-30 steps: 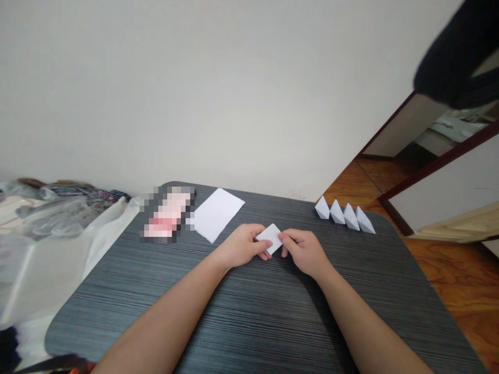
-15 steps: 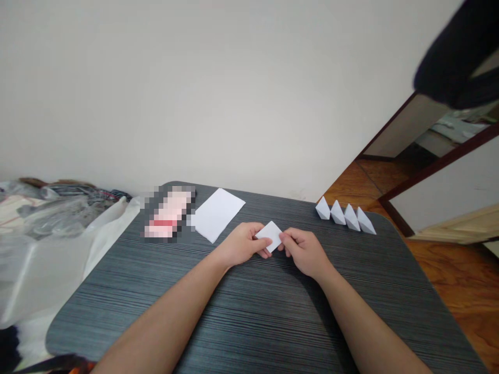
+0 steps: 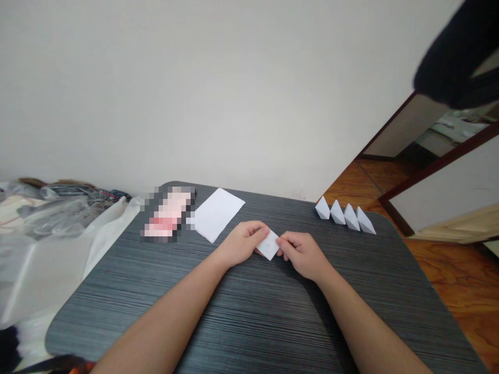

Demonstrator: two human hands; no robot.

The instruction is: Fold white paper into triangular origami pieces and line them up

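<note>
A small folded square of white paper (image 3: pixel 269 246) is held between my two hands over the middle of the table (image 3: pixel 249 322). My left hand (image 3: pixel 245 243) is closed on its left side, the thumb near the top corner and the other fingers mostly hidden. With thumb and fingertips, my right hand (image 3: pixel 300 251) pinches the right corner. One corner of the paper points toward me, and a faint crease or mark shows on its face. Larger white paper sheets (image 3: pixel 219 214) lie flat beyond my left hand.
Several white folded paper boats (image 3: pixel 338 213) stand in a row at the table's back right. A blurred-out pink-and-black object (image 3: pixel 171 212) lies at the back left. The wall (image 3: pixel 249 104) rises behind the table. Plastic-wrapped items (image 3: pixel 58 244) are piled to the left.
The paper has tilted and shifted slightly toward me, now showing a creased face. My left thumb has moved up toward its top corner. Both hands still hold it.
</note>
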